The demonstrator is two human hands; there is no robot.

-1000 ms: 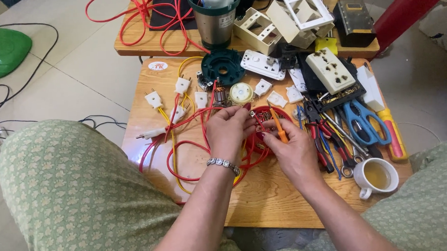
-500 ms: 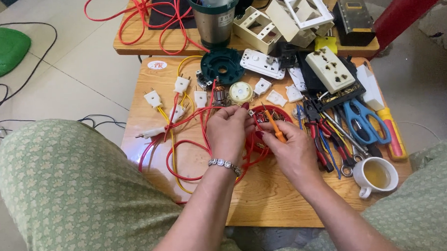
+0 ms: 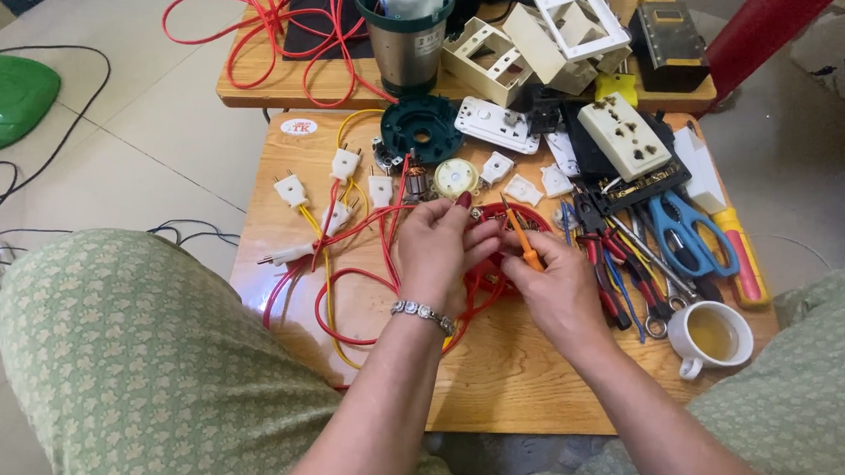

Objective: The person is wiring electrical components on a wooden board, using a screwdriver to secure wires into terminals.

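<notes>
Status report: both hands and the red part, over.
Left hand grips red round part. Right hand holds orange screwdriver over it. Red wires crowd the left side.

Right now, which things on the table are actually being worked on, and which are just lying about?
In hand:
- left hand steadying the red round part
- right hand holding the orange screwdriver
- red wires running under both hands

Lying about:
- blue scissors
- cup of tea
- white plugs
- cream socket block
- green round base
- steel canister
</notes>
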